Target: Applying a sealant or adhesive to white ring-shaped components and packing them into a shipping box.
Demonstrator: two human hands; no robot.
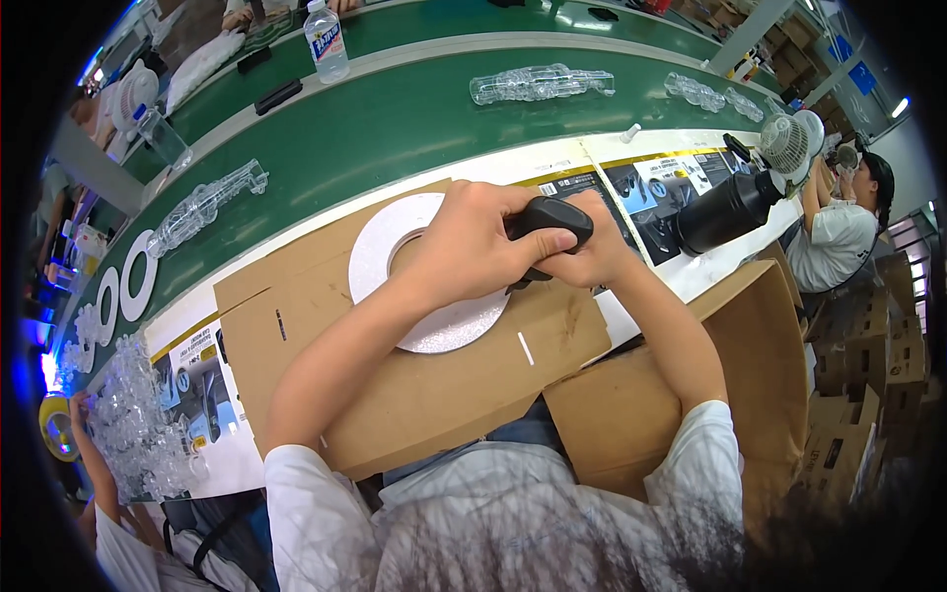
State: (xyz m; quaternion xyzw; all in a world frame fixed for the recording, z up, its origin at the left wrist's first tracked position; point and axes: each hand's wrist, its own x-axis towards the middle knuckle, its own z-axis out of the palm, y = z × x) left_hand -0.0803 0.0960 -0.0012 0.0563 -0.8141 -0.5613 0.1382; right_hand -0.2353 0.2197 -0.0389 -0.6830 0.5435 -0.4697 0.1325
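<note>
Both hands meet over a flat cardboard sheet (567,321), closed around a black rounded plastic part (550,219). My left hand (478,242) wraps it from the left, its thumb lying across the part. From the right, my right hand (600,249) grips the same part. Fingers hide much of its shape, and a darker bit of it shows below the hands. Beneath my left hand and forearm lies a glossy white ring (449,331) with a round hole, partly covered by the arm.
A black bottle-shaped part (725,212) lies at right, near an open cardboard box (755,345). Beyond runs a green conveyor belt (395,123) carrying clear plastic parts (541,85), a water bottle (327,44) and white rings (136,276). Clear pieces (133,424) pile at left, beside a co-worker's arm.
</note>
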